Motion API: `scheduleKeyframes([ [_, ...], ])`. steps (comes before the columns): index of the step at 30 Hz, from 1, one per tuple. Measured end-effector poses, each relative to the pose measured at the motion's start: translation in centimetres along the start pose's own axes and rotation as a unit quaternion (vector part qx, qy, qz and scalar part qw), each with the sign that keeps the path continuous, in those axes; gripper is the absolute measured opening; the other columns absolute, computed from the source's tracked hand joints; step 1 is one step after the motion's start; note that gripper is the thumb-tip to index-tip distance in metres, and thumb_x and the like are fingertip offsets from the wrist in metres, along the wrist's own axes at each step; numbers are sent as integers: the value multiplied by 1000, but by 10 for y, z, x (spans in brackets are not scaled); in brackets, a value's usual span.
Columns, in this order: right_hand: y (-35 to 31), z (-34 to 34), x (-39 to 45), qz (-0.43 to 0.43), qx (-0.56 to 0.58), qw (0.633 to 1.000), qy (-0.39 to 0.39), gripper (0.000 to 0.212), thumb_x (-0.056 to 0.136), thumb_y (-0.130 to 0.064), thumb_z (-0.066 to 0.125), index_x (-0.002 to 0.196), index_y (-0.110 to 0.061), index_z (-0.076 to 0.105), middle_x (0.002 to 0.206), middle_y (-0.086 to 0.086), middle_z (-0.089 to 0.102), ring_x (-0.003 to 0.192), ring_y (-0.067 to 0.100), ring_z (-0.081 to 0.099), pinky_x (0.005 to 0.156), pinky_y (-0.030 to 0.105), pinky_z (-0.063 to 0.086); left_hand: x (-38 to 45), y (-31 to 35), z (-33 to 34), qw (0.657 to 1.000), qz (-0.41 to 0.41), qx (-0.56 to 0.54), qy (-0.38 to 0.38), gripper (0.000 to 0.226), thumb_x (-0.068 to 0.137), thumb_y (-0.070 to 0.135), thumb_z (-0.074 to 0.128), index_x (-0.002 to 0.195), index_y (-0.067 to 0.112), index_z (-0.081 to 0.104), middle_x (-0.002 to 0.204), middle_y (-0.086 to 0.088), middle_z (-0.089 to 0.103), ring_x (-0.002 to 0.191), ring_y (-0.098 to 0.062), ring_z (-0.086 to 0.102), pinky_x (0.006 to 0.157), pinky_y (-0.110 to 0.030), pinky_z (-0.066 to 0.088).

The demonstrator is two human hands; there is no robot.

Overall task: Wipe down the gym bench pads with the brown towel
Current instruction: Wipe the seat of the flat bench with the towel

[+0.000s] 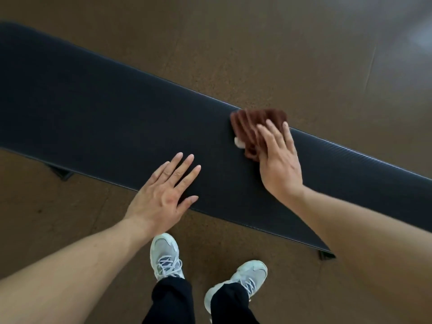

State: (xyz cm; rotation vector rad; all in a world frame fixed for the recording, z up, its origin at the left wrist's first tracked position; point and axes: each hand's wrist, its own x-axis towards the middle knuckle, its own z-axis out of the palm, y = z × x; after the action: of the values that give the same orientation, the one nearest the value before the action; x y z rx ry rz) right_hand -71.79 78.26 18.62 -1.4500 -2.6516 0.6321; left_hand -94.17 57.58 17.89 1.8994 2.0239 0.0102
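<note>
Brown gym floor surrounds our black bench pad [117, 108]. Our right hand [279, 157] presses the brown towel [252, 125] flat, mid-wipe; our left hand [163, 190] rests open. Next, we likely sweep leftward.

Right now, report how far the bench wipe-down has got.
Done: nothing shows as finished; the bench pad bears no visible wipe marks. In hand: the right hand presses the brown towel flat near the far edge, while the left hand rests flat on the pad. Left: cannot tell.
</note>
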Motion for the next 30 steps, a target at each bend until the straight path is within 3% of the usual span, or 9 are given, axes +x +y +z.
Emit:
scheduleKeyframes([
  [5,-53,0,66,200,84,976,20,49,110,-32,38,159,-38,32,168,-15,27,161,17,-4,130,38,-1,-1,-27,-3,997,72,1,1,58,106,39,27,160,24,16,170,0,5,156,-17,-3,124,-41,14],
  [8,-62,5,77,241,97,965,27,45,110,-39,41,155,-38,39,163,-16,35,160,16,1,130,39,0,3,-48,-8,992,127,25,-5,57,106,41,25,161,28,15,169,4,4,156,-14,-3,125,-41,13],
  [13,-62,18,51,140,61,985,80,40,109,-31,41,148,-32,48,162,-13,40,159,18,12,130,42,11,0,-41,-1,993,111,27,12,58,106,37,26,161,23,13,169,0,5,156,-18,-1,126,-44,13],
  [16,-68,31,-4,37,69,991,105,36,102,-24,51,137,-20,61,155,0,52,154,30,31,124,54,25,-1,-38,-2,997,77,7,32,59,105,35,29,160,18,17,169,-2,6,156,-16,1,126,-41,12],
  [19,-64,42,-101,-122,32,992,23,42,94,-15,62,136,-19,64,155,0,53,155,29,31,127,56,23,0,-29,-5,995,-29,-71,65,59,104,34,30,158,12,25,169,-3,11,156,-13,3,126,-33,5],
  [22,-41,35,-150,-246,-5,966,-83,55,90,-12,65,142,-28,58,162,-8,43,159,22,20,130,47,16,3,-14,-1,992,-74,-69,80,61,103,37,28,158,9,26,168,-4,14,156,-15,3,127,-39,7],
  [26,-3,18,-108,-237,42,967,-83,46,94,-12,52,138,-23,61,155,-5,53,156,21,29,127,49,24,20,13,0,990,-107,-54,71,66,102,44,26,159,11,20,169,-3,9,156,-17,-3,126,-46,4],
  [30,51,-11,-38,-64,39,996,49,51,94,-12,43,142,-14,60,153,5,55,152,32,36,121,55,34,49,51,3,989,-120,-52,62,63,107,42,23,160,10,10,169,-2,-2,155,-13,-13,126,-46,-3],
])
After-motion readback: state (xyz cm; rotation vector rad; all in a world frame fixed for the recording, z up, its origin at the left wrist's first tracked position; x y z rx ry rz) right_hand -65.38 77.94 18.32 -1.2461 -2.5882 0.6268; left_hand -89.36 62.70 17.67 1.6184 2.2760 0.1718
